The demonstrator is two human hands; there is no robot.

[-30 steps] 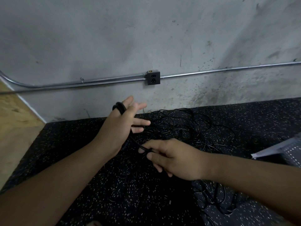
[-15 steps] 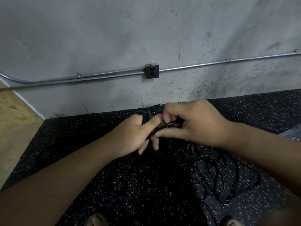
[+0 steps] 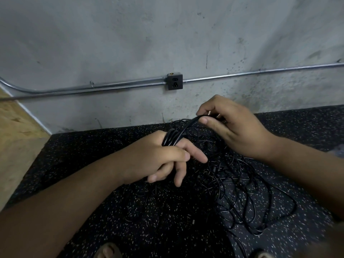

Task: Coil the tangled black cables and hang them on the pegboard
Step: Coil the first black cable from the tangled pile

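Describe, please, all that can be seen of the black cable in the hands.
The black cable is thin, round and smooth, sheathed in what looks like rubber or plastic. Several turns of it are wound round the left hand, bunched beside the thumb. One strand rises from there to the right hand, which pinches it. The rest lies in a loose tangle on the speckled black mat, close to the wall.
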